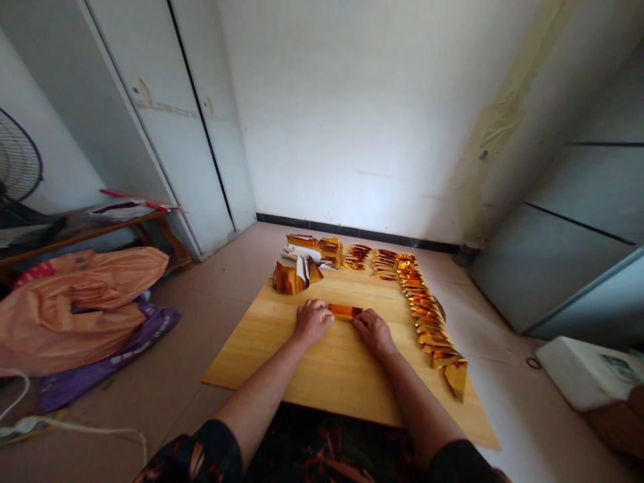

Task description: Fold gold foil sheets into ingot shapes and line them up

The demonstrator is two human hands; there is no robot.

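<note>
A narrow strip of shiny orange-gold foil paper (345, 311) lies across the middle of the wooden board (322, 362). My left hand (312, 320) is closed on its left end, fingers bunched together. At its right end, my right hand (373, 330) pinches the foil with curled fingers. Beyond my left hand stand stacks of gold foil sheets (290, 276) with a white roll or folded paper (302, 253) among them. A long overlapping row of folded gold foil pieces (425, 312) runs down the board's right side, and shorter rows (357, 256) lie along the far edge.
Orange cloth (85, 302) and a purple bag (115, 355) lie on the floor at left, near a low wooden bench (166, 235) and a fan (17, 157). Cabinets (176, 107) stand behind. A fridge-like grey unit (563, 235) and a white box (583, 372) are at right.
</note>
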